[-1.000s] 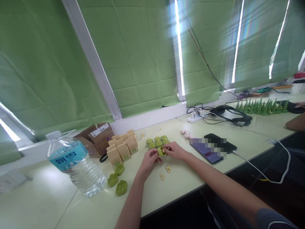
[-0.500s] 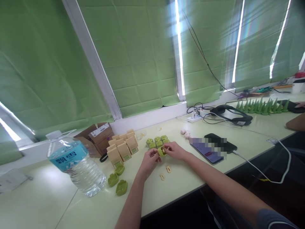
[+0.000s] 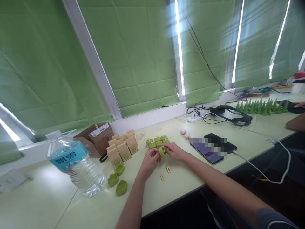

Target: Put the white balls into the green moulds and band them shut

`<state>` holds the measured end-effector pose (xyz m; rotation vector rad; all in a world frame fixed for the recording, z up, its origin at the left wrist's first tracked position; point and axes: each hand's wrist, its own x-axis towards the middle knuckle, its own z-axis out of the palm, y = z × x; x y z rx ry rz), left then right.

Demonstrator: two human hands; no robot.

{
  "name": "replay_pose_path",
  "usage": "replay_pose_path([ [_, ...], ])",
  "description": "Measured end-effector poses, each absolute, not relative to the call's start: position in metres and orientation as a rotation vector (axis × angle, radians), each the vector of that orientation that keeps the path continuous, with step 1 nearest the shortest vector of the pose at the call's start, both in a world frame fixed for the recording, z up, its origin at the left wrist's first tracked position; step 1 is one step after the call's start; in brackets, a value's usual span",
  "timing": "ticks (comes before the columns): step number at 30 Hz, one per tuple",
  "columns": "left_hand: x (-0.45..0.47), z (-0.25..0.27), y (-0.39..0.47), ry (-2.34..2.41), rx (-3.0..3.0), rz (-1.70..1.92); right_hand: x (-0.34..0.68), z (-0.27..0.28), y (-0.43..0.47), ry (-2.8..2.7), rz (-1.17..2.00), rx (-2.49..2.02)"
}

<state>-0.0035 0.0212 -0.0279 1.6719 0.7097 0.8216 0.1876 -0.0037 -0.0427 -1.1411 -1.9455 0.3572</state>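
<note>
Between both hands, just above the table, is a small green plastic cup-like piece [image 3: 162, 151]. My left hand [image 3: 152, 158] pinches its left side. From the right, my right hand [image 3: 175, 151] grips the same piece, its fingertips at the opening; anything small inside them is hard to make out. Right behind stand several assembled green pieces [image 3: 157, 142] in a cluster. Two pale yellow loops [image 3: 168, 169] lie on the table in front of my hands. Further left are three hollow green shells [image 3: 121, 187], their open sides partly showing.
A large water bottle [image 3: 76, 165] stands at the left, beside several tan block-shaped pieces [image 3: 124, 149] and an open cardboard box [image 3: 97, 140]. To the right lie pink pieces [image 3: 185, 134], two phones [image 3: 206, 151], a white cable [image 3: 262, 175] and a black headset [image 3: 234, 115]. Green spiky pieces [image 3: 262, 106] stand farther off.
Very little differs. The green piece has turned slightly in my fingers, and both hands have shifted only a touch.
</note>
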Motion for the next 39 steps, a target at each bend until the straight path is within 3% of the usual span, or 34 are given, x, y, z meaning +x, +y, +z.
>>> replay_pose_path([
  [39,-0.006,-0.037,0.035,0.794,1.575,0.957,0.186,-0.036,-0.011,-1.858,0.488,-1.148],
])
